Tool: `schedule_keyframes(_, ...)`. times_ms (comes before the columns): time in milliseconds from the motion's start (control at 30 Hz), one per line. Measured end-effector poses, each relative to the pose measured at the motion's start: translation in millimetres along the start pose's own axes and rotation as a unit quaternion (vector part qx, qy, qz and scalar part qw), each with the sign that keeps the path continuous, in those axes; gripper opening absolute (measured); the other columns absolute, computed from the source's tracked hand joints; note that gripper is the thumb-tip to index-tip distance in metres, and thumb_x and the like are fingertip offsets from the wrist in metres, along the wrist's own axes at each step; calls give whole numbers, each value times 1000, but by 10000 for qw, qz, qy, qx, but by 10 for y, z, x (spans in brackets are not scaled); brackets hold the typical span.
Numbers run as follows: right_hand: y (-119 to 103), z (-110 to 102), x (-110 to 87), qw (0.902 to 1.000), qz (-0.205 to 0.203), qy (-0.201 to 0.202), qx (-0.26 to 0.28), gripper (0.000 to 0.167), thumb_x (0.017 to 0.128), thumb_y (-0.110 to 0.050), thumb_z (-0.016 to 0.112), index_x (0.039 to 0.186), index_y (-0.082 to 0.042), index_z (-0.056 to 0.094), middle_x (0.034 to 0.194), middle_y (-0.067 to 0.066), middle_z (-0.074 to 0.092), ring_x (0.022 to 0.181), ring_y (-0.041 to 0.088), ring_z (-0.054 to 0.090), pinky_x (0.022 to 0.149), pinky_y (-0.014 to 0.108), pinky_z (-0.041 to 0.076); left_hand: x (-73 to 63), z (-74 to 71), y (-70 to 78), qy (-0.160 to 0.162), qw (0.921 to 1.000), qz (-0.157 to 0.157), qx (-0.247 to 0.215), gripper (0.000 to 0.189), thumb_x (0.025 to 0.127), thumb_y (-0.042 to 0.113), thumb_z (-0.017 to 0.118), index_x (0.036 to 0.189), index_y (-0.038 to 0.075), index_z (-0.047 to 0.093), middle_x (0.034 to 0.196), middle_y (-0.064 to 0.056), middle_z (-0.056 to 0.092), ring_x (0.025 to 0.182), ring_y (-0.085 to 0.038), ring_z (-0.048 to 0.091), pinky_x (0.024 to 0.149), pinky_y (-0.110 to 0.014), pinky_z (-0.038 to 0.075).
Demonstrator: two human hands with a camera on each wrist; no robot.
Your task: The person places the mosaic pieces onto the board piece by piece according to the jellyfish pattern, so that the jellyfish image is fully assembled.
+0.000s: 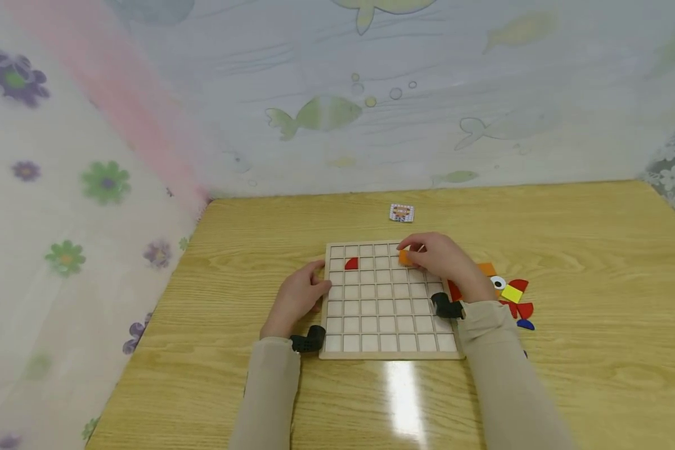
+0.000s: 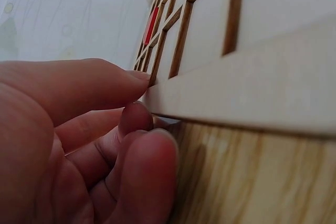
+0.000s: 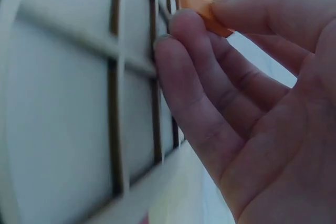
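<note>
A pale wooden grid board (image 1: 392,356) lies on the table, divided into square cells. My left hand (image 1: 299,295) holds its left edge; in the left wrist view the fingers (image 2: 113,85) touch the rim, with other fingertips curled beside it. Over the upper right cells, my right hand (image 1: 443,257) pinches an orange square piece (image 1: 405,257) between thumb and fingers. The right wrist view shows this orange piece (image 3: 202,3) tilted, at the grid's surface. A red quarter-circle piece (image 1: 351,264) sits in an upper left cell.
Right of the board lie loose pieces: a yellow square (image 1: 512,294), a white piece with a black dot (image 1: 498,283), a blue half-circle (image 1: 525,325), red pieces (image 1: 525,310) and an orange piece (image 1: 486,269). Behind the board is a small pattern card (image 1: 402,213).
</note>
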State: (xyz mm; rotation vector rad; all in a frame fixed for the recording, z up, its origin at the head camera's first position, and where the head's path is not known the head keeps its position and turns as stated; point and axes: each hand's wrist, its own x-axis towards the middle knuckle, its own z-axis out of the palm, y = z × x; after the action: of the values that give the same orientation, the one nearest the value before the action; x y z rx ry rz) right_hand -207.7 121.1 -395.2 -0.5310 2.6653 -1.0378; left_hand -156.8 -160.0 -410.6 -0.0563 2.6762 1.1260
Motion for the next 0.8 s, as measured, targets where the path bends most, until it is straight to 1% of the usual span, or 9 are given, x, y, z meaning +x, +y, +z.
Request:
schedule_keyframes(133, -86, 60, 49, 9998, -152, -91, -71, 27, 87, -12, 49, 111, -13, 62, 92, 4, 57, 79, 19, 52, 70, 32, 42, -1, 1, 2, 13, 10000, 16, 2, 51, 86, 23, 56, 134, 19, 42, 75, -1, 55, 49, -16, 55, 47, -28, 43)
schedule_keyframes(233, -165, 105, 90, 9996, -227, -98, -96, 27, 87, -12, 50, 111, -13, 62, 92, 3, 58, 80, 19, 53, 73, 33, 42, -4, -4, 6, 38, 10000, 8, 3, 51, 86, 23, 56, 134, 20, 42, 76, 0, 56, 49, -16, 55, 47, -28, 43)
schedule_keyframes(400, -268, 179, 165, 9995, -277, -94, -72, 21, 86, -13, 53, 105, -12, 63, 95, 4, 60, 86, 20, 54, 77, 35, 43, -13, -16, 6, 57, 10000, -3, 15, 51, 86, 22, 56, 134, 18, 42, 75, -1, 55, 49, -16, 54, 47, -28, 42)
schedule_keyframes(467, -294, 205, 194, 9996, -253, -87, -60, 19, 86, -13, 55, 102, -12, 64, 95, 4, 60, 87, 20, 54, 78, 36, 43, -14, -17, 3, 57, 10000, -21, 27, 51, 86, 22, 56, 134, 18, 42, 74, -2, 54, 50, -16, 54, 47, -28, 42)
schedule_keyframes(633, -337, 261, 246, 9999, -86, -61, -73, 17, 85, -14, 56, 99, -14, 65, 91, 1, 60, 82, 19, 53, 75, 33, 43, -13, -3, 0, -7, 10000, -36, -3, 51, 86, 24, 56, 134, 19, 41, 75, -1, 55, 50, -17, 54, 47, -28, 42)
schedule_keyframes(800, -408, 311, 283, 9997, -121, 13, -226, 16, 85, -15, 57, 98, -14, 65, 90, 1, 61, 81, 19, 53, 75, 34, 43, -15, -3, 6, 0, 10000, 10, -53, 51, 86, 23, 56, 134, 19, 41, 75, -1, 55, 49, -17, 54, 46, -28, 42)
